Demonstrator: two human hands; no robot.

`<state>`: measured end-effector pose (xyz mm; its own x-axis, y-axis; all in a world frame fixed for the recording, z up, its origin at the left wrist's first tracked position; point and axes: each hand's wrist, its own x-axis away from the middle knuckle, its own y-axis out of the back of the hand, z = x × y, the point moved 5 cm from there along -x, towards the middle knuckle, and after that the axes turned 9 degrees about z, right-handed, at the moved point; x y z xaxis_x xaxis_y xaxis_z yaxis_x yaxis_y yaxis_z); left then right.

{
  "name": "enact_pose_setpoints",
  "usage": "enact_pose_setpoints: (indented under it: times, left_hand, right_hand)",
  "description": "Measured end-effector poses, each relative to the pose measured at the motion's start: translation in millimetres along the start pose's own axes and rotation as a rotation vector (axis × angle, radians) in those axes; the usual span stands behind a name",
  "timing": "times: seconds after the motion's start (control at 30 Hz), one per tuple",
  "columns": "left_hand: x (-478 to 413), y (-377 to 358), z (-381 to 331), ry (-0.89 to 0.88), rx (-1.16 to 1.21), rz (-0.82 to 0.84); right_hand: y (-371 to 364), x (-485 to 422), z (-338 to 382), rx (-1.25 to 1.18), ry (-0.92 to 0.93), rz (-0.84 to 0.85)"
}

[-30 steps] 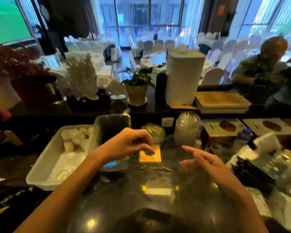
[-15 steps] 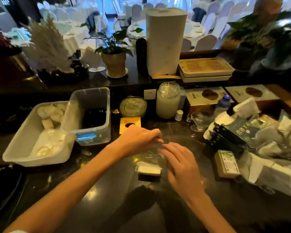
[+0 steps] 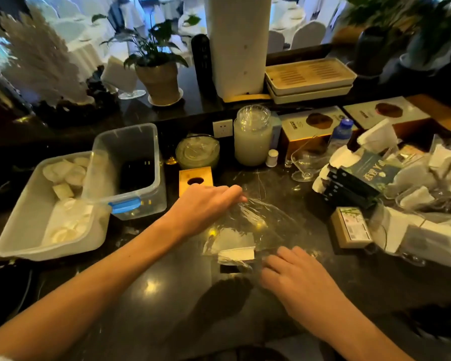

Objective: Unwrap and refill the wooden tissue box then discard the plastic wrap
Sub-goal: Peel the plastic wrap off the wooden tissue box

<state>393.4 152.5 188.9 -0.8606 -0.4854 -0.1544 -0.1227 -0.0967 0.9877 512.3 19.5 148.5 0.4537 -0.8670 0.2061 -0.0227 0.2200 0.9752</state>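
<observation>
A small wooden tissue box (image 3: 195, 179) with a round hole in its top stands on the dark counter, just beyond my left hand (image 3: 206, 205). Clear plastic wrap (image 3: 255, 220) lies stretched over a white tissue pack (image 3: 236, 252) in the middle of the counter. My left hand pinches the wrap's far edge. My right hand (image 3: 294, 280) rests at the wrap's near right edge beside the pack, fingers curled on the film.
A white tub (image 3: 31, 220) of rolled towels and a clear bin (image 3: 130, 168) with a blue latch sit at the left. Glass jars (image 3: 251, 136), boxes and a heap of tissue packs (image 3: 412, 201) crowd the back and right. A small packet (image 3: 350, 226) lies right of the wrap.
The view has tilted down toward the counter. My hands, close together half a second ago, have drawn apart: the left toward the far edge of the wrap, the right back to the near edge.
</observation>
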Motion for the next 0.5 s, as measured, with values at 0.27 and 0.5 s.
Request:
enact_pose_setpoints:
  times: [0.27,0.5]
  left_hand:
    - [13.0,-12.1,-30.5,0.113,0.116,-0.011]
    - [8.3,-9.8,-54.5,0.066,0.151,0.008]
  right_hand:
    - [-21.1,7.8,0.4,-0.409,-0.113,0.260]
    - [-70.0,-107.0,7.3,-0.132,-0.186,0.543]
